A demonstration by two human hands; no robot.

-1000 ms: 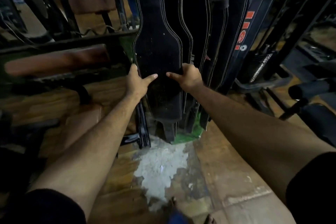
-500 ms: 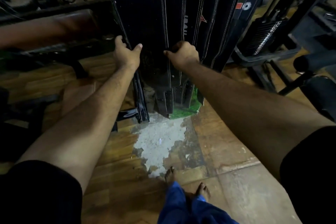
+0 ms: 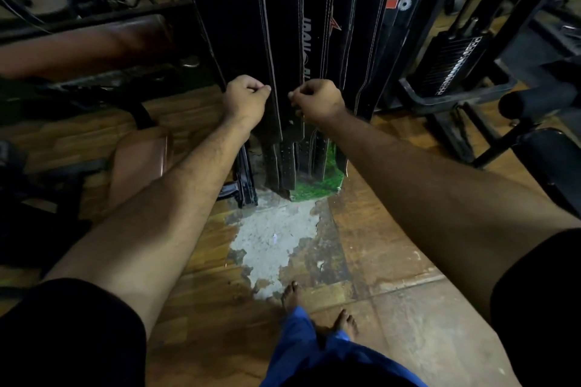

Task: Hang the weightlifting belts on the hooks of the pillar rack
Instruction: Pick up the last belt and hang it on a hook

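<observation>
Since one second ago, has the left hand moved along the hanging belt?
Yes. The left hand has slid down the front belt, nearer its narrow tail above the grey floor patch.

Several black stitched weightlifting belts (image 3: 251, 25) hang straight down, overlapping side by side, their narrow perforated ends (image 3: 286, 163) just above the floor.

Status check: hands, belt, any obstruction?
Left hand and right hand grip the front belt's edges. Belt hangs upright among other belts. Hooks out of view. Nothing blocking.
</observation>
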